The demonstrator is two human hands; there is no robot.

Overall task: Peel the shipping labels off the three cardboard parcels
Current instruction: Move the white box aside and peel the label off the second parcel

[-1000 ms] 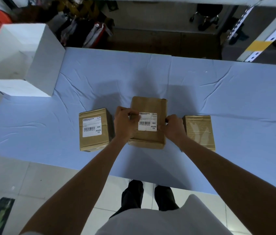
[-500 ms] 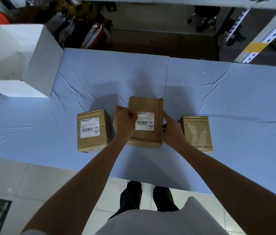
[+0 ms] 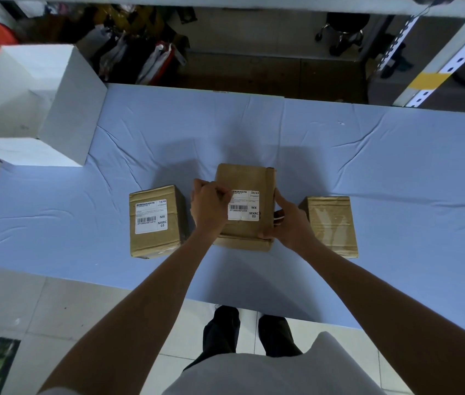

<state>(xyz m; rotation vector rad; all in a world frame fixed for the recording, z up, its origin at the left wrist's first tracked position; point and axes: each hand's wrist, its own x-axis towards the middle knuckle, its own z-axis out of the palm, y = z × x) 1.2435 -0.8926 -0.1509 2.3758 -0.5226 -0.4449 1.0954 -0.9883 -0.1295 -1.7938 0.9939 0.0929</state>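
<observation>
Head view: the upper left corner of the white shipping label (image 3: 243, 205) on the middle parcel (image 3: 245, 178) is being pinched by the curled fingers of the left hand (image 3: 209, 205), though whether the corner has lifted off the cardboard cannot be told. The right side of the same parcel is being clasped by the right hand (image 3: 289, 220), thumb pressed along the right edge, fingers wrapped down its side; something small and white is being glimpsed at the palm, too hidden to name. The label is lying flat on the parcel's top face, with a barcode and the print "MX MXRC 03" being shown.

The middle parcel is being steadied on the blue cloth-covered table (image 3: 368, 172), slightly farther from the person than its two neighbours. Just beside the left hand, the left parcel (image 3: 155, 240) is resting apart, its own label (image 3: 151, 216) fully stuck on top. Just beside the right hand, the right parcel (image 3: 331, 223) is being shown with bare taped cardboard on top. A large white box (image 3: 63, 109) is sitting at the far left corner of the table, well apart from the parcels. Bare forearms are being extended over the near table edge above a tiled floor (image 3: 11, 303)
</observation>
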